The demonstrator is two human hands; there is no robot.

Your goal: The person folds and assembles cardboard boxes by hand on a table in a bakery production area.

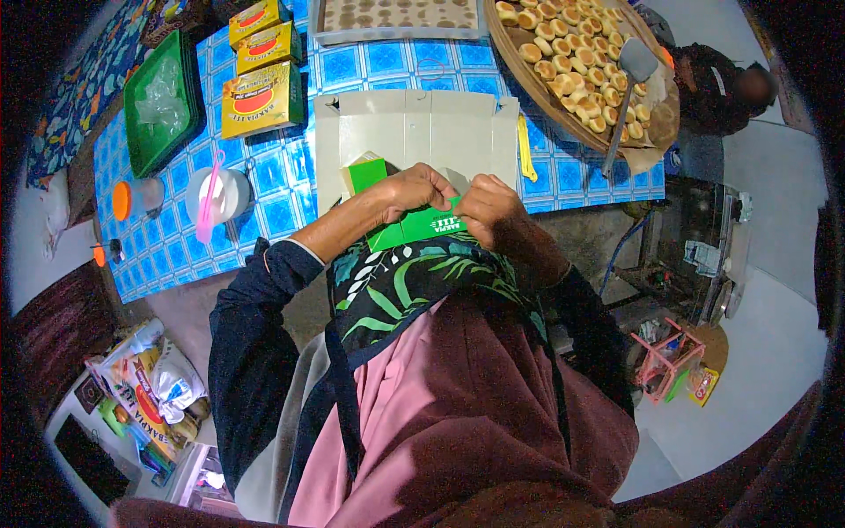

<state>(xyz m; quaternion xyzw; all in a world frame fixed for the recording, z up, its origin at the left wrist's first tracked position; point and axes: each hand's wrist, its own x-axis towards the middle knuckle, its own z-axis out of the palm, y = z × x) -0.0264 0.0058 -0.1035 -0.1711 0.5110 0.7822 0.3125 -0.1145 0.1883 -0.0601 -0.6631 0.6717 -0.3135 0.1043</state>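
Note:
A green and yellow cardboard box, partly folded up, is at the table's front edge just above my lap. My left hand reaches over it, fingers bent and pinching its upper edge. Close beside, my right hand has its fingers curled on the right end of the same box. Both sets of fingertips nearly meet there and hide that corner. Behind the box lies a flat, creased sheet of grey-white cardboard, its plain side up.
On the blue checked tablecloth stand finished yellow boxes, a green tray, a white tub with pink tongs, and an orange-lidded jar. Far right, a round tray holds small round pastries and a spatula. Another person sits beyond.

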